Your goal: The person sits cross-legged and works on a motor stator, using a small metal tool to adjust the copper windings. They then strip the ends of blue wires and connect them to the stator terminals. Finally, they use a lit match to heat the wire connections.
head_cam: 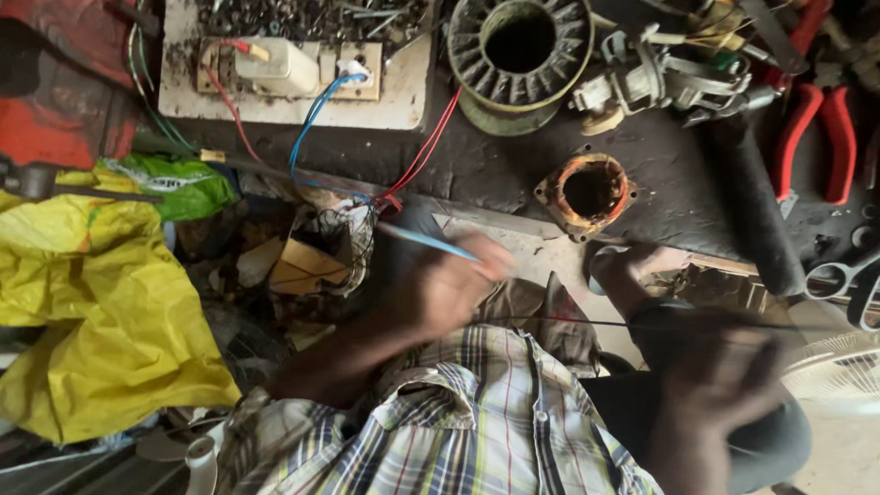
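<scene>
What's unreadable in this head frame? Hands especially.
- Right hand, head view: motion-blurred; fingers and grip on the thin dark wire cannot be told.
- Left hand: blurred; it grips a light blue rod, whose kind is unclear.
- Scissors: cut off by the right edge.
- Red-handled pliers: jaws cut off by the top edge.
- Small parts in the white tray: too small to identify.

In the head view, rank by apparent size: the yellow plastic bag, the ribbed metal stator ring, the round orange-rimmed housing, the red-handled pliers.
1. Yellow plastic bag, by far the largest.
2. Ribbed stator ring.
3. Red-handled pliers and orange-rimmed housing: too close to rank; the pliers are longer but thin and partly cut off by clutter.
</scene>
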